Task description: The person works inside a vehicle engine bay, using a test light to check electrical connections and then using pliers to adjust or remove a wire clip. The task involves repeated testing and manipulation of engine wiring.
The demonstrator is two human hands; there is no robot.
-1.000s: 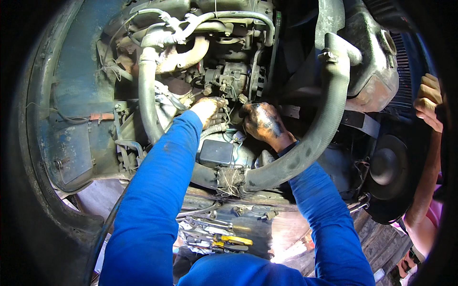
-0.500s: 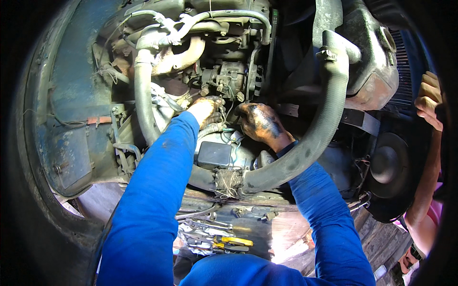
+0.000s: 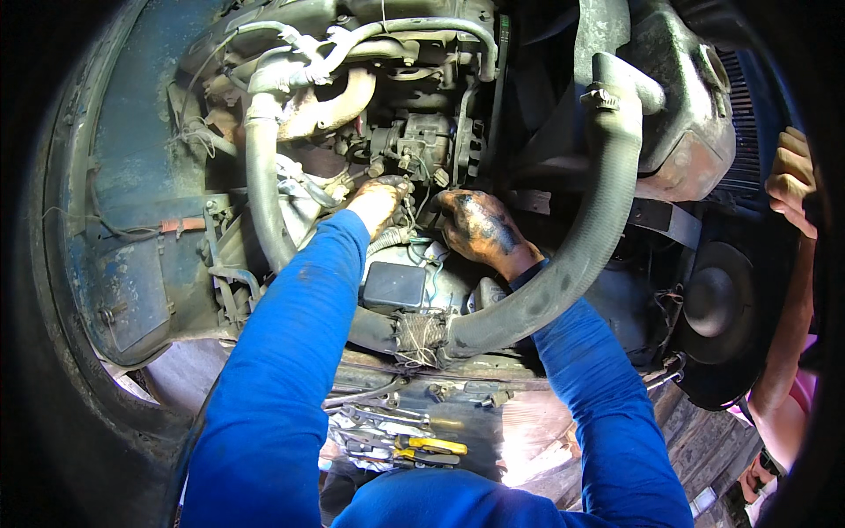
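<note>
Reaching into an old engine bay [image 3: 132, 176] with both arms in blue sleeves; left hand [image 3: 377, 204] pushed in at about eleven o'clock of the frame's centre, fingers curled together against a bundle of thin wires [image 3: 407, 227] beside the engine block [image 3: 414, 145], though what they pinched could not be told; right hand [image 3: 480, 231], black with grease, lying just beside it at one o'clock of centre, fingertips pressed onto the same wires and metal, closed loosely, grip hidden; both hands near each other, not touching. Found directly below them, at six o'clock: a dark square box [image 3: 394, 284]; running under the right wrist, a thick grey hose [image 3: 581, 246] curving up to two o'clock, clamped onto a grimy tank [image 3: 687, 114]; rising at ten o'clock, a second hose [image 3: 260, 185]. Lying at six o'clock near the lower edge: yellow-handled pliers [image 3: 431, 449] among wrenches [image 3: 370, 418]. Resting at three o'clock on the rim: another person's hand [image 3: 792, 176].
</note>
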